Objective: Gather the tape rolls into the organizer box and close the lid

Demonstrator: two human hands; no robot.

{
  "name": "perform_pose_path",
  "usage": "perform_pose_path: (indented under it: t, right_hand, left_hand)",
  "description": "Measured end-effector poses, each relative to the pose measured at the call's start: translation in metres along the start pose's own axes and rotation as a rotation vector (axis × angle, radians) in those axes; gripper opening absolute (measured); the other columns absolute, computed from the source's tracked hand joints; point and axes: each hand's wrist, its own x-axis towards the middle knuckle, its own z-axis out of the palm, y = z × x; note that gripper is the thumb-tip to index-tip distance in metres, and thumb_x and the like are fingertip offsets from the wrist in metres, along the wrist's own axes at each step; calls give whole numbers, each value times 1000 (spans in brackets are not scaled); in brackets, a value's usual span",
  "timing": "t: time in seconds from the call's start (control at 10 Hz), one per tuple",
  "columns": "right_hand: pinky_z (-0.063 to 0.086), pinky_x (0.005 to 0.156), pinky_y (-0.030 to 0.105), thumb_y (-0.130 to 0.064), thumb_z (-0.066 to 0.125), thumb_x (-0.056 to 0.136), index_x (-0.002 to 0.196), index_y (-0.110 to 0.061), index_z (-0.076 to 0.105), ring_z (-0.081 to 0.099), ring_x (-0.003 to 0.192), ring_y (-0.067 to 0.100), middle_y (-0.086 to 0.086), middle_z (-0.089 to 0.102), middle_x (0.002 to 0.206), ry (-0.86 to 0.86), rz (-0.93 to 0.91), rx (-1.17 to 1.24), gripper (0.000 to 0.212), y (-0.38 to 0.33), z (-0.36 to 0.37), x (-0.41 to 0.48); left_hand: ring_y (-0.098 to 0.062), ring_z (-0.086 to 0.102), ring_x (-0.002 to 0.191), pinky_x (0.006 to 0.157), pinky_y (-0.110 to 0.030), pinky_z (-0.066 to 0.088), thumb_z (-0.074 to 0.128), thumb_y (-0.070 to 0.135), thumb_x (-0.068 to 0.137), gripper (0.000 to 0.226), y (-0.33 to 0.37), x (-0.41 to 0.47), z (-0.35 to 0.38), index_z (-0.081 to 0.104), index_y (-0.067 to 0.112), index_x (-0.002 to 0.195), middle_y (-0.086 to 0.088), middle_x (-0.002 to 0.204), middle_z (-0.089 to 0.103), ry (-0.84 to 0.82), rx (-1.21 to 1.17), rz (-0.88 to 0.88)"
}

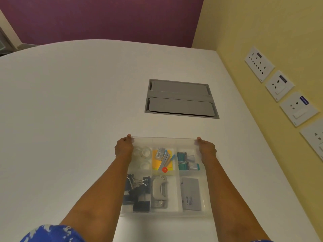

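Observation:
A clear plastic organizer box (176, 213) with several compartments sits on the white table in front of me. Its transparent lid (164, 139) lies over the box, and I hold its far edge at both corners. My left hand (123, 147) grips the far left corner and my right hand (206, 148) grips the far right corner. Clear tape rolls (143, 152) lie in the far left compartment, seen through the lid. Whether the lid is fully down I cannot tell.
Other compartments hold black binder clips (138, 191), a grey hole punch (159, 191), a grey case (191, 194), teal clips (185, 160) and yellow notes. A grey cable hatch (180, 98) is set into the table beyond. Wall sockets (279, 85) line the yellow wall at right.

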Motion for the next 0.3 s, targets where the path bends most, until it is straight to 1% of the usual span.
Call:
perform_pose_path:
  t: [0.1, 0.2, 0.3]
  right_hand:
    - [44, 101, 41, -47, 43, 98, 120, -2, 62, 57, 116, 36, 19, 62, 127, 7, -43, 14, 53, 3, 0, -4]
    - [42, 106, 41, -41, 35, 102, 127, -2, 55, 54, 121, 34, 18, 58, 133, 23, -125, 14, 51, 1, 0, -12]
    - [38, 110, 40, -40, 32, 103, 136, -6, 47, 49, 129, 33, 14, 51, 143, 48, -196, 12, 50, -6, -3, -24]
  left_hand:
    - [-36, 57, 109, 95, -41, 44, 35, 38, 101, 45, -1, -2, -2, 61, 5, 115, -18, 122, 63, -23, -7, 14]
    - [-37, 50, 123, 103, -43, 40, 29, 39, 102, 47, 4, -10, -3, 47, 8, 133, -17, 136, 54, -41, 55, 81]
    - [-35, 45, 131, 109, -45, 35, 29, 37, 102, 47, 11, -20, -6, 42, 9, 138, -16, 143, 48, -23, 80, 177]
